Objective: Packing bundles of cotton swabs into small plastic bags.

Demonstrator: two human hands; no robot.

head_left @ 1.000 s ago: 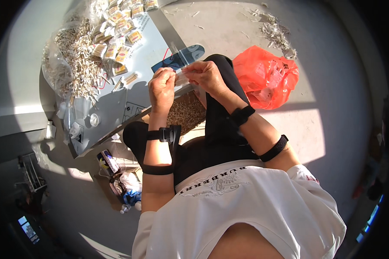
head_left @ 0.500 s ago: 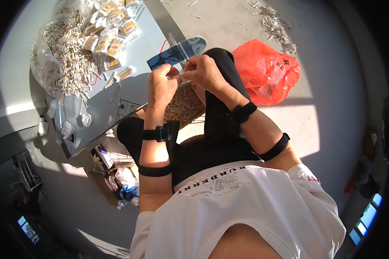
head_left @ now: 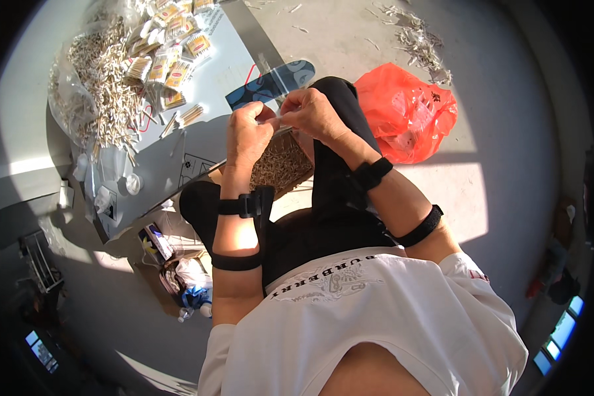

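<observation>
My left hand and my right hand meet above my lap, fingers pinched together. Between the fingertips is a thin piece of clear plastic, mostly covered by the fingers, so its full shape is hidden. Below the hands, between my knees, sits a box of loose cotton swabs. On the grey table to the left lies a big heap of cotton swabs, spilling from a clear bag. Packs of cotton swabs with yellow labels are piled beside it. A small bunch of swabs lies nearer to me.
A blue patterned flat piece lies at the table's right edge, just beyond my hands. A red plastic bag stands on the floor to the right of my knee. Scraps litter the floor farther off. A carton of odds and ends is at lower left.
Both hands stay pinched close together over the box, with only a slight shift of the fingers. The view has moved very little.
</observation>
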